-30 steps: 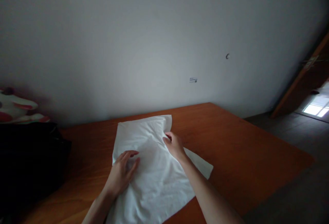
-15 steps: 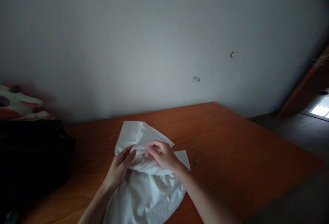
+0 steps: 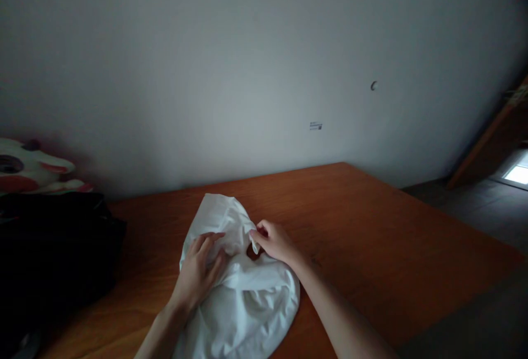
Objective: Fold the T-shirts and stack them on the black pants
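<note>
A crumpled white cloth (image 3: 243, 315) lies on the brown wooden table, with a narrower flap stretching toward the wall. Its exact kind is unclear from the folds. Resting on the flap's left side is my left hand (image 3: 200, 271), fingers spread and thumb apart. My right hand (image 3: 274, 241) pinches the flap's right edge between thumb and fingers, and a small folded bit of cloth hangs below the pinch. Between the flap and the bunched lower part, a small gap shows the wood. Part of the cloth is hidden beneath my left hand and forearm.
The wooden table (image 3: 371, 249) reaches to the grey wall (image 3: 247, 73). A black bag (image 3: 58, 260) stands at the left, with a white and red plush toy (image 3: 33, 166) above it. A small label (image 3: 315, 126) is stuck on the wall. A door (image 3: 490, 133) stands at far right.
My right hand has moved slightly right and now pinches the flap's edge. My left hand has opened and lies flatter on the cloth. The pointed corner at the right no longer shows.
</note>
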Tool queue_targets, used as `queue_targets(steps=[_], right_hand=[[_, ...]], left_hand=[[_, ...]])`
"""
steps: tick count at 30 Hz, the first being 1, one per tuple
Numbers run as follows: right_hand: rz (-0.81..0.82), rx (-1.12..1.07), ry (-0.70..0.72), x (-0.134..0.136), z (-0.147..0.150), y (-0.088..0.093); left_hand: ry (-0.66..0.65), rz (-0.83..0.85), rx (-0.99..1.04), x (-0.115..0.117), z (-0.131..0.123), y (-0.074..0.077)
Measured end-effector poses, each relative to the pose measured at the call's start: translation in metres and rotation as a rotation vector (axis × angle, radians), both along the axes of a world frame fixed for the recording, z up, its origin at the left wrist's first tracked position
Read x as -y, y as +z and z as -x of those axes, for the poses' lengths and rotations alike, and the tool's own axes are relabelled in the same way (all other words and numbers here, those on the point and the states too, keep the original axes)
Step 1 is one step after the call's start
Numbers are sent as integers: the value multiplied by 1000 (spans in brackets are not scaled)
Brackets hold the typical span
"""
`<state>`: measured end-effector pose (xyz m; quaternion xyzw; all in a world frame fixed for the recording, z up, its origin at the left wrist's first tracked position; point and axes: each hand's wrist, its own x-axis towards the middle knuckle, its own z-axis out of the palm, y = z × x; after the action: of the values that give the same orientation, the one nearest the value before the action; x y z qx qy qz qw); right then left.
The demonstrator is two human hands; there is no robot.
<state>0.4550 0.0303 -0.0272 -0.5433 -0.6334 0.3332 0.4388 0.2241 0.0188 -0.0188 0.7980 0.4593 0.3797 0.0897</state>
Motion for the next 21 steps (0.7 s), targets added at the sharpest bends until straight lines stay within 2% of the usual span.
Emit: queue_targets(steps=[3,5,7,9,11,13,14,17,21], right_hand=[[31,-407,229,5,16,11],[91,-478,443,14,25,20],[141,-481,579,22,33,24],[120,-506,520,23,38,21],[37,-474,303,19,39,13],[-58,-321,101,14,37,4],[-95,-218,50,13,35,1],[-153,34,82,18,30,0],[-117,111,132,26,32,5]], left_hand=[[-61,62,14,7,-6,5],[-80,188,82,8,-8,4],[-93,351,168,7,-9,2],[-84,449,283,4,-9,2],[-65,480,400,0,-8,4],[-43,531,526,-2,-8,8],[-30,572,601,-2,-9,10],[-13,724,843,-2,-10,17],[-27,919,956,0,-11,26]])
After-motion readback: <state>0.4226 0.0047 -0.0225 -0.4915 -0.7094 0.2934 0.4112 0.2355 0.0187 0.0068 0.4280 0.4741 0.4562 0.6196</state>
